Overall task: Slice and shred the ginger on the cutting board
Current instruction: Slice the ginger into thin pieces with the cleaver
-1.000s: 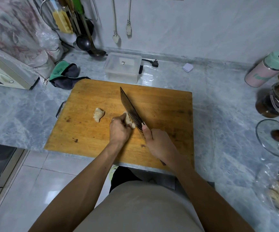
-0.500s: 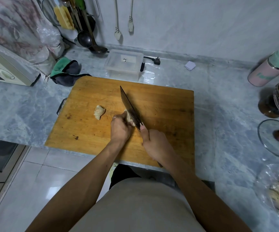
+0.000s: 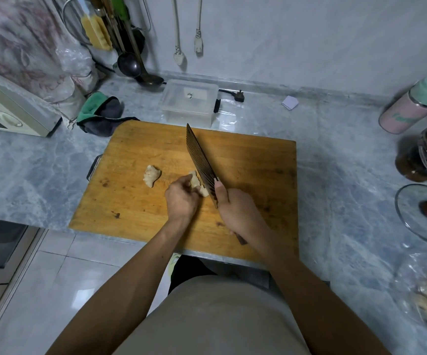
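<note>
On the wooden cutting board (image 3: pixel 245 160), the left hand (image 3: pixel 181 198) has its fingers curled round a piece of ginger (image 3: pixel 197 184), pinning it to the wood. The right hand (image 3: pixel 238 213) is wrapped round the handle of a dark ridged cleaver (image 3: pixel 201 160), thumb up along the blade, whose flat lies right against the ginger; whether the edge has bitten in is hard to tell. A second ginger piece (image 3: pixel 151 175) lies loose just to the left. The board sits on the grey marble bench (image 3: pixel 348 155).
</note>
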`<state>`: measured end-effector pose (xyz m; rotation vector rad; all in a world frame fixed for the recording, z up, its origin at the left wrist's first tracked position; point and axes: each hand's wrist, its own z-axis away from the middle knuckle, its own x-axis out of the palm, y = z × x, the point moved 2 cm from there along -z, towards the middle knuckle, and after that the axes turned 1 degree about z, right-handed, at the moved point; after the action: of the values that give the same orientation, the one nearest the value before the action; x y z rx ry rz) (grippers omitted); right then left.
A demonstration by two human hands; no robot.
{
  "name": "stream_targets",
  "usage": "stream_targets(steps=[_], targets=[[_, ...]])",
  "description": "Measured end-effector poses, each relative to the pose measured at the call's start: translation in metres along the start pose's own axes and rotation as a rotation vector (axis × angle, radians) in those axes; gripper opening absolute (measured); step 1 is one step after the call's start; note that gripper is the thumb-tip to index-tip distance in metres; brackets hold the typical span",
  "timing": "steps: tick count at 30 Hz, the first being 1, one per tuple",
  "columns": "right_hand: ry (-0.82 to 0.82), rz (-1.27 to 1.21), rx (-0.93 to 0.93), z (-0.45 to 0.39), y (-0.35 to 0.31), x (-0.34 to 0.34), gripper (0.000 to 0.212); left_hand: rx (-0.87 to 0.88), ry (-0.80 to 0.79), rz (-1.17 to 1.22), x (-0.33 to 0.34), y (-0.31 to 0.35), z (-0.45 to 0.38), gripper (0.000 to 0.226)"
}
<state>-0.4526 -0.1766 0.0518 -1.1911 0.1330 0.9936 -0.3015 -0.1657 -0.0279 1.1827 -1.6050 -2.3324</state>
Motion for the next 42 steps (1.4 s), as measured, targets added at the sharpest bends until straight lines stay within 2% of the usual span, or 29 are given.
stream_targets(steps=[19,25,42], targets=[[-0.046,0.043,-0.028,-0.004,0.006,-0.007,0.065,0.028,-0.04,-0.022,-0.003,0.004,0.001,0.041],[-0.013,0.026,-0.045,0.003,0.008,-0.002,0.065,0.057,-0.089,-0.018,-0.004,0.006,0.002,0.048],[0.032,0.031,-0.088,0.007,0.013,0.013,0.066,0.069,-0.071,-0.082,0.006,-0.007,-0.003,0.043]])
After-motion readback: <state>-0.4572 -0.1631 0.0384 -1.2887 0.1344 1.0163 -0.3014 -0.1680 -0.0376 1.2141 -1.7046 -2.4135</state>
